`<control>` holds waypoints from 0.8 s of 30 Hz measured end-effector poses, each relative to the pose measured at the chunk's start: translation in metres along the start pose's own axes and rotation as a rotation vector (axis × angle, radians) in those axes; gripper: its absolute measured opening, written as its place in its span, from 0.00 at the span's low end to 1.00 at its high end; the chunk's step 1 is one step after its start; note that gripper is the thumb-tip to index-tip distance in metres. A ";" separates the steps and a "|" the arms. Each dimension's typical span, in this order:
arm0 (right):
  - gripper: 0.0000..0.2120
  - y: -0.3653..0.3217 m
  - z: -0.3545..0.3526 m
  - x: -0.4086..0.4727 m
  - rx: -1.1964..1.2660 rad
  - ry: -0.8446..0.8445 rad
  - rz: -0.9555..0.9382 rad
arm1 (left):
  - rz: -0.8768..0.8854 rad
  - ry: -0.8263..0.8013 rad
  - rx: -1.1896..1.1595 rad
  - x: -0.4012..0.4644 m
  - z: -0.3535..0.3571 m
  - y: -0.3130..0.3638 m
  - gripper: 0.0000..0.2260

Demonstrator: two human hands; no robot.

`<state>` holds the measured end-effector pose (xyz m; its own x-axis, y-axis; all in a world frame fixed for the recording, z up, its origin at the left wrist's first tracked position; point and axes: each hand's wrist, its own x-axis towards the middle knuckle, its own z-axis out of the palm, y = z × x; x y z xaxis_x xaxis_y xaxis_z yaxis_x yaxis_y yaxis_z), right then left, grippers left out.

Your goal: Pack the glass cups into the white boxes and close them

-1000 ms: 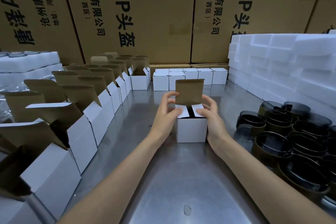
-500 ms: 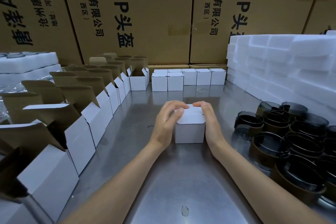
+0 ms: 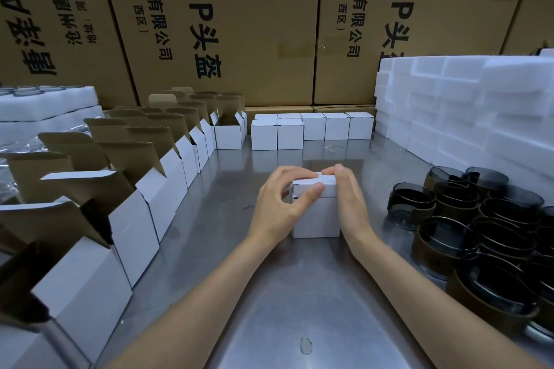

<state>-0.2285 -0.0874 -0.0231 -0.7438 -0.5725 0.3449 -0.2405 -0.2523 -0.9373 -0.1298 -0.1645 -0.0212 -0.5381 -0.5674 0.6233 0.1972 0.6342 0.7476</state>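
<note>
A small white box (image 3: 316, 219) stands in the middle of the steel table (image 3: 269, 308), its lid folded down. My left hand (image 3: 280, 204) grips its left top corner, thumb on the front face and fingers over the lid. My right hand (image 3: 349, 201) lies flat against the box's right side, fingertips curling over the lid's far edge. Dark glass cups (image 3: 479, 228) with brown bands crowd the table at the right. Whatever is inside the box is hidden.
Open white boxes (image 3: 144, 219) with raised brown flaps line the left side. Several closed white boxes (image 3: 311, 130) stand in a row at the back. White foam blocks (image 3: 464, 111) are stacked at the right, big cardboard cartons (image 3: 224, 24) behind.
The upright brown lid flap has been folded down onto the box. Both hands moved from the inner flaps to the lid, and the left thumb now presses the front.
</note>
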 end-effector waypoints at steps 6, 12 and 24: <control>0.12 0.003 -0.002 -0.001 -0.019 0.009 -0.067 | -0.088 -0.048 -0.060 0.001 -0.004 -0.001 0.14; 0.10 0.004 -0.001 -0.005 -0.349 0.113 -0.249 | -0.161 -0.118 -0.016 0.004 -0.001 -0.006 0.12; 0.16 0.019 0.000 0.025 -1.033 0.119 -0.516 | -0.471 0.040 -0.153 0.022 -0.002 -0.027 0.26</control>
<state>-0.2518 -0.1060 -0.0321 -0.4495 -0.4964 0.7426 -0.8859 0.3542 -0.2995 -0.1452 -0.1952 -0.0267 -0.5662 -0.7956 0.2156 0.0598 0.2213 0.9734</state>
